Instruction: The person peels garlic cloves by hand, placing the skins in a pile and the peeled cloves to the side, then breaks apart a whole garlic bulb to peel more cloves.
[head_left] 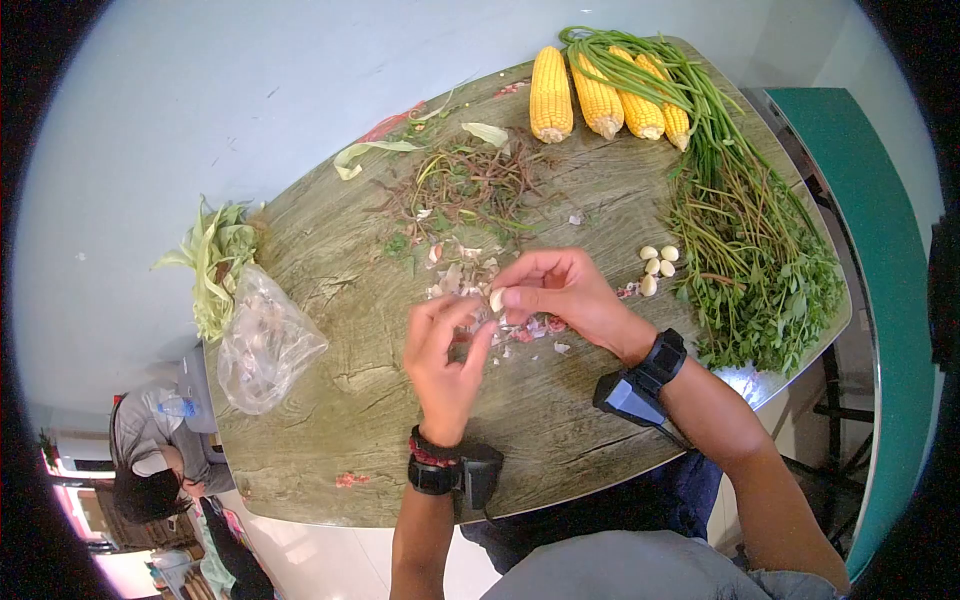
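Between thumb and fingers, my right hand (568, 300) pinches a pale garlic clove (497, 299). Close on its left is my left hand (445, 340), fingers curved and thumb held apart, with nothing visible in its grasp. Beneath both hands lie scattered garlic skins (465, 277), some papery white and some pinkish. Several peeled garlic cloves (653, 268) sit in a small group to the right of my right hand.
Several corn cobs (551, 95) and long green stalks (640, 75) lie at the back right, above bunched leafy greens (765, 260). Plant trimmings (470, 185) cover the table's middle back. A clear plastic bag (265, 345) and corn husks (215, 260) lie left. Another person (160, 450) is at lower left.
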